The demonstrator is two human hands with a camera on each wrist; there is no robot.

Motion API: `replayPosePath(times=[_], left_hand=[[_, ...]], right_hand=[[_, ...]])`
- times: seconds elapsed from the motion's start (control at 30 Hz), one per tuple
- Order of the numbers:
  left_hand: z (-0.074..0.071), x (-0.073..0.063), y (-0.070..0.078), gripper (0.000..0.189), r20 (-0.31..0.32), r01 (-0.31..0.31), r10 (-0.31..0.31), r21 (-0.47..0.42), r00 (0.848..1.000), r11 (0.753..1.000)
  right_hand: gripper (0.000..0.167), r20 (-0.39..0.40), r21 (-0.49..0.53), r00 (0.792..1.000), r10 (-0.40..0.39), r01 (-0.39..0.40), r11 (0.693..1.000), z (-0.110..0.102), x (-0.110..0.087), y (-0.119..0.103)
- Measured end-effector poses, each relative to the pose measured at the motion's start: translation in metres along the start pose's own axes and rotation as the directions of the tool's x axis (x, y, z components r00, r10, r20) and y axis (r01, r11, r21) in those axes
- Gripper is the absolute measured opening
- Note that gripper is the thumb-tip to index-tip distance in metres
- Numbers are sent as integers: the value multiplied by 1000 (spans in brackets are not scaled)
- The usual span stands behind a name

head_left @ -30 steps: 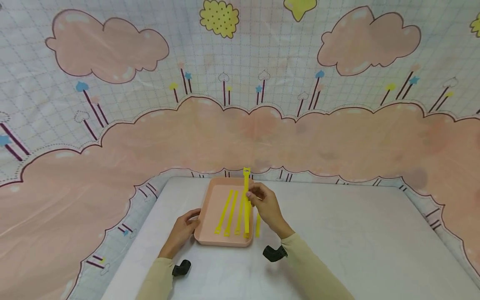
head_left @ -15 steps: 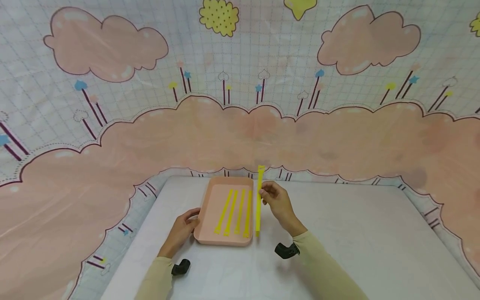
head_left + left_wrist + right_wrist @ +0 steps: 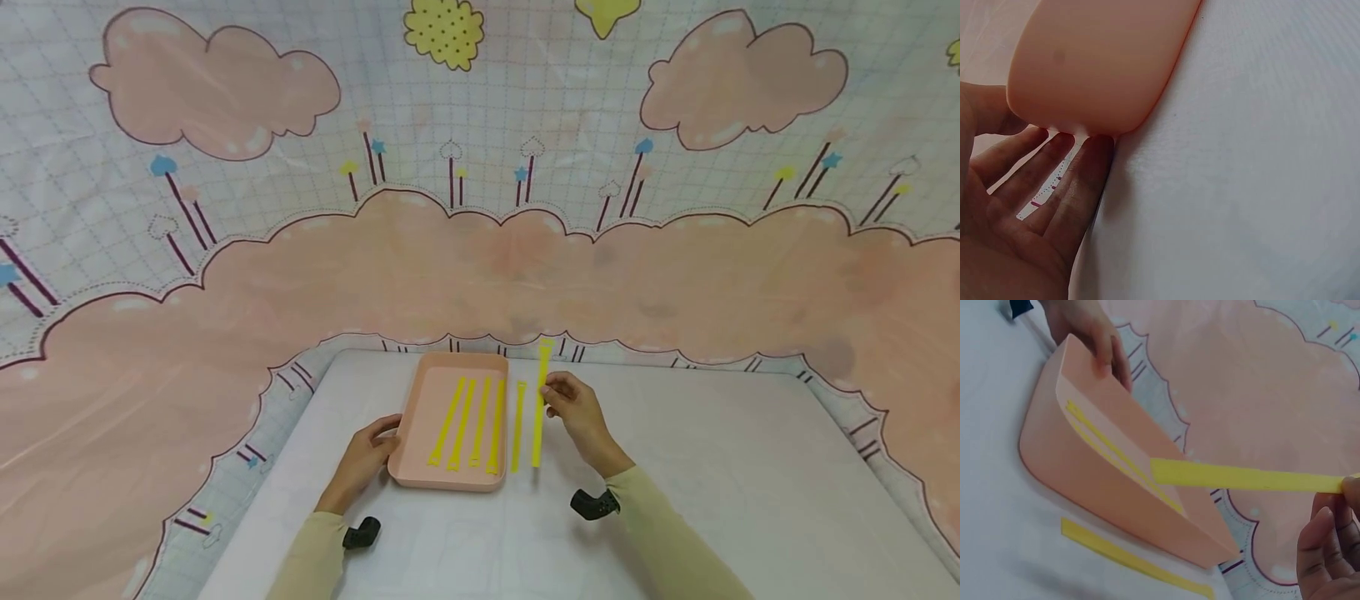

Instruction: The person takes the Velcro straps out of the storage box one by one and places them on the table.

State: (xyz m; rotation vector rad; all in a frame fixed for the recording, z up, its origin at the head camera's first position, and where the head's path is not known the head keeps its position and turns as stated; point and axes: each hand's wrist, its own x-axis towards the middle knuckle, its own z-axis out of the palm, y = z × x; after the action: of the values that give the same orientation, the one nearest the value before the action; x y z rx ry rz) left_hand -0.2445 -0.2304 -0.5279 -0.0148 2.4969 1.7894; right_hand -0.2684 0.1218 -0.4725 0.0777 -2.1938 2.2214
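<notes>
My right hand (image 3: 583,421) pinches a yellow hook-and-loop cable tie (image 3: 539,417) near its upper part, its slotted head pointing away. In the right wrist view that tie (image 3: 1241,476) hangs out flat from the fingertips, above the tray. Just right of the pink tray (image 3: 420,408), a second tie (image 3: 518,429) lies on the table. Several more ties (image 3: 482,421) are spread lengthwise inside the tray. At the tray's left side, my left hand (image 3: 360,462) holds the wall; the left wrist view shows the fingertips (image 3: 1099,147) against the outside and the thumb at the rim.
The white table (image 3: 712,467) carries the tray and ties. A cloth printed with clouds (image 3: 225,96) rises behind and around the table. Black camera mounts (image 3: 595,504) sit at both wrists.
My right hand has moved right with its tie, from over the tray's right edge to beyond the tie on the table, which now shows in full. The left hand stays on the tray.
</notes>
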Motion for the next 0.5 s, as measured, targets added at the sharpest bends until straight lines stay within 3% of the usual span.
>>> replayPosePath(times=[0.07, 0.3, 0.5], left_hand=[[0, -3, 4, 44, 1, -1, 1, -2, 1000, 1000], [2, 6, -8, 43, 11, 7, -7, 12, 1000, 1000], [2, 5, -11, 43, -4, 16, -15, 15, 1000, 1000]], right_hand=[[17, 9, 3, 1000, 29, -29, 1000, -3, 1, 4], [19, 54, 1, 984, 172, -172, 985, -11, 9, 16], [18, 69, -5, 973, 219, -219, 976, -9, 15, 29]])
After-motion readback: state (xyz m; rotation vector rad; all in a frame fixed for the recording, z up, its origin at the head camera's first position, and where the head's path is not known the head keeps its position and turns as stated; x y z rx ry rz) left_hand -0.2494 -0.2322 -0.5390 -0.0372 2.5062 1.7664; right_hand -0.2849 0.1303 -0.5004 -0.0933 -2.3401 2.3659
